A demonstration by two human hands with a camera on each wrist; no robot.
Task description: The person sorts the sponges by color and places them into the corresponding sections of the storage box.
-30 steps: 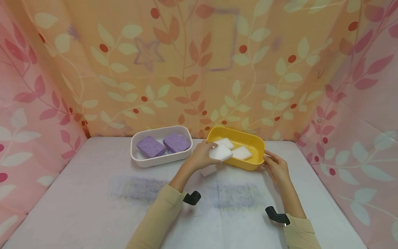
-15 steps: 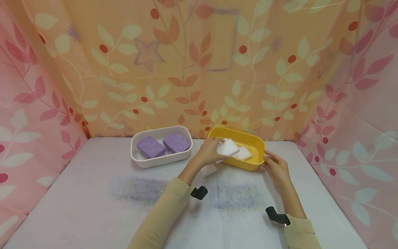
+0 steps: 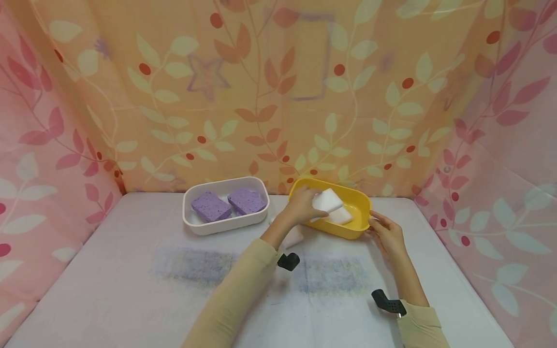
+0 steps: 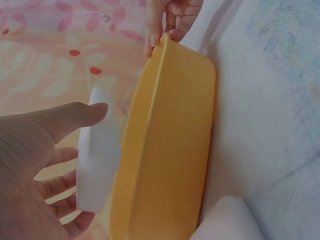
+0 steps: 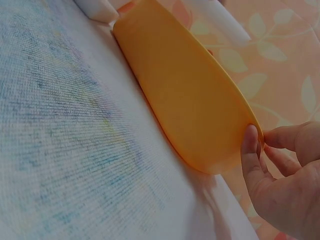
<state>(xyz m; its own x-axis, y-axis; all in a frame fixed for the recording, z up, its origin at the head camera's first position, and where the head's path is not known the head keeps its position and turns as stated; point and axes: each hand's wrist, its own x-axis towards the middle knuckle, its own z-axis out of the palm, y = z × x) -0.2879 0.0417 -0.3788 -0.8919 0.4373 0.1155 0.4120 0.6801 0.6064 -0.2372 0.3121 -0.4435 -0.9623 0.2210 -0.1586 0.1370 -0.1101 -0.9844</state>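
Note:
My left hand [image 3: 303,207] holds a white sponge block [image 3: 329,199] between thumb and fingers over the yellow tub [image 3: 363,210]. In the left wrist view the thumb lies on one side of the sponge [image 4: 100,150], just above the tub's rim [image 4: 150,110]. Another white sponge [image 3: 341,216] lies inside the tub, partly hidden by the held one. At the tub's right end my right hand [image 3: 388,235] pinches the rim; the right wrist view shows the thumb [image 5: 250,145] against the outer wall [image 5: 185,95]. The tub's left part is covered by my left hand.
A white tub [image 3: 226,224] with two purple sponges [image 3: 211,206] stands to the left. One more white block [image 3: 293,237] lies on the table in front of the yellow tub, partly behind my left wrist. A patterned curtain [image 3: 270,96] hangs behind the table [image 3: 130,290].
My left hand has carried the white sponge rightward and slightly away from me, over the yellow tub. The right hand has stayed at the tub's rim.

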